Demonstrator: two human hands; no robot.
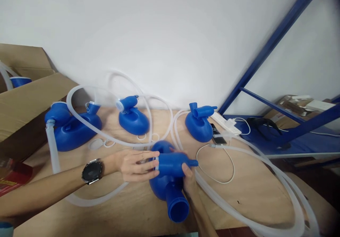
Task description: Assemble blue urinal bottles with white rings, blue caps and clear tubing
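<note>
Contact at the left end of the blue cylinder is the relation that matters most: the left hand comes in from the left of the frame and its fingertips touch the pale cap there. The cylinder's long axis runs nearly level across the frame, cap to the left, narrow nozzle to the right, so the left fingers point roughly along that axis. For the cap the left hand is the nearer; the right hand, rising from the lower edge, is at the nozzle end.

Left fingers lie almost straight, side by side, over the cap's edge; the thumb is out of sight, so I cannot tell whether they pinch it. Right fingers wrap the cylinder from behind, thumb on its front near the nozzle, gripping it.

The cylinder sits just below the middle of the frame, in front of and above a rounded bottle body of the same blue. Its wall is smooth and plain, stepping down into the slim nozzle. From the bottle a wide neck tilts toward the lower edge, its round mouth uncapped. Whether the bottle rests on the wooden bench is unclear.
</note>
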